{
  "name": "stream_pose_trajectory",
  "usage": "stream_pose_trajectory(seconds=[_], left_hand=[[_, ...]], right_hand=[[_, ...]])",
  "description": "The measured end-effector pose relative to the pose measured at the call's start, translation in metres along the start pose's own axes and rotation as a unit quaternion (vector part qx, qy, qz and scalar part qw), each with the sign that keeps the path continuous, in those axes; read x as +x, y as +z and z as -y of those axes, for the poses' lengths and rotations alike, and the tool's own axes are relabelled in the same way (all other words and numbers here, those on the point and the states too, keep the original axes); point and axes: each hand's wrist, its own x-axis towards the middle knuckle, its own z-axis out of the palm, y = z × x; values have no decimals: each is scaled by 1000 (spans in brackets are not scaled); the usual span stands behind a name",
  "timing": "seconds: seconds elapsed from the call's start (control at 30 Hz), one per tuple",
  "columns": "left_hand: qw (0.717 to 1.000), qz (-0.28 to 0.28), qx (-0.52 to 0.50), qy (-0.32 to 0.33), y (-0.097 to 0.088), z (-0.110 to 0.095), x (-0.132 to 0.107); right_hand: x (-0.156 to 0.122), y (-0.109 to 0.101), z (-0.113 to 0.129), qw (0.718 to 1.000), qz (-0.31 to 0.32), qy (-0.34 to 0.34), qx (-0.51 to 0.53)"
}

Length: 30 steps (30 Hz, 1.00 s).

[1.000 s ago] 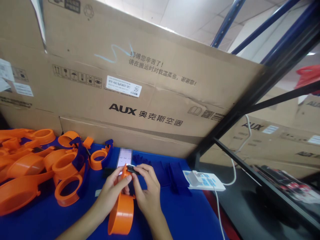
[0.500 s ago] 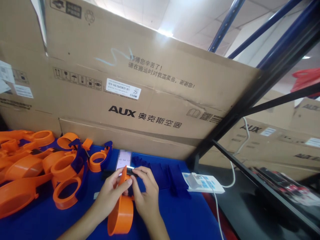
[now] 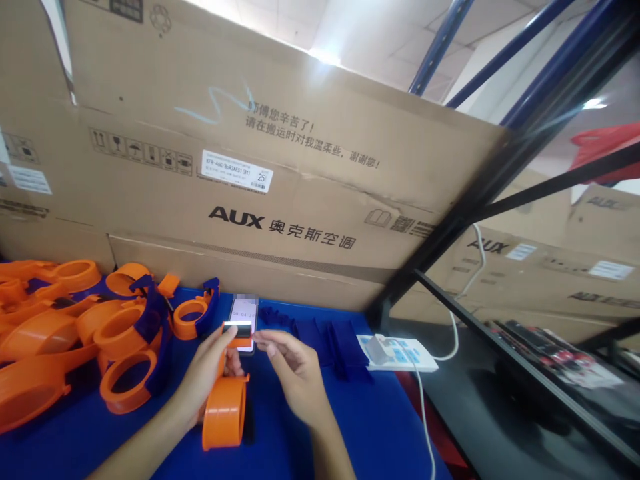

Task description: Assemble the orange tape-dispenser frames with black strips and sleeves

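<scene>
My left hand (image 3: 206,373) grips an orange tape dispenser (image 3: 223,413) by its handle, the round hub hanging below. The thumb presses on the dispenser's head, where a black strip with a pale toothed edge (image 3: 239,328) faces up. My right hand (image 3: 299,375) is just to the right, thumb and fingers apart, its fingertips at the end of that head; whether they touch it I cannot tell. Behind the dispenser a phone (image 3: 243,308) showing a running timer lies on the blue table surface (image 3: 280,453).
Many orange dispenser parts (image 3: 35,387) are heaped at left, some fitted with dark blue pieces (image 3: 150,313). Several dark blue parts (image 3: 345,347) lie right of the phone, beside a white power strip (image 3: 400,353) with cables. A large cardboard sheet (image 3: 300,267) stands behind; a black rack post (image 3: 430,247) rises at right.
My right hand has let go of the dispenser's head and drawn slightly right. My left hand has turned the dispenser so its black, toothed strip shows. The view has shifted slightly.
</scene>
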Motion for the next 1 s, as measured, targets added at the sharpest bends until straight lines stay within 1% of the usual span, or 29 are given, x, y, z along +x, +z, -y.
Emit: stream_pose_trajectory(seconds=[0.07,0.1,0.13,0.17,0.2,0.27,0.33,0.43,0.53,0.77,0.83,0.9,1.0], left_hand=[[1000,-6,-13,-3,2,-5,-2],[1000,-9,-19,-4,3,-7,-3],[1000,-10,-24,-4,5,-10,-5],[1000,-10,-29,-5,6,-12,-6],[999,-10,-33,-5,7,-13,-8],[999,-10,-37,-9,9,-15,-10],[999,-7,-33,-11,10,-15,-11],[999,-1,-32,-8,9,-13,-10],[999,4,-33,-3,6,-9,-8],[999,15,-10,27,1,1,-5],[1000,13,-11,22,2,2,-4],[1000,12,-12,19,3,2,-4],[1000,14,-13,21,5,0,-6]], right_hand=[[1,-13,-1,999,-23,29,-40],[2,-21,-1,994,-37,41,-92],[2,-28,-1,985,-37,55,-161],[2,-35,0,968,-19,66,-240],[2,-41,0,946,9,78,-314],[1,-50,1,903,54,95,-415],[-2,-52,1,876,99,105,-461],[-6,-47,-4,857,162,117,-476],[-6,-34,-10,854,179,119,-474],[1,-3,-23,857,162,90,-481],[0,1,-26,858,147,78,-485],[-2,1,-29,865,118,51,-484],[-4,-3,-32,887,70,6,-457]])
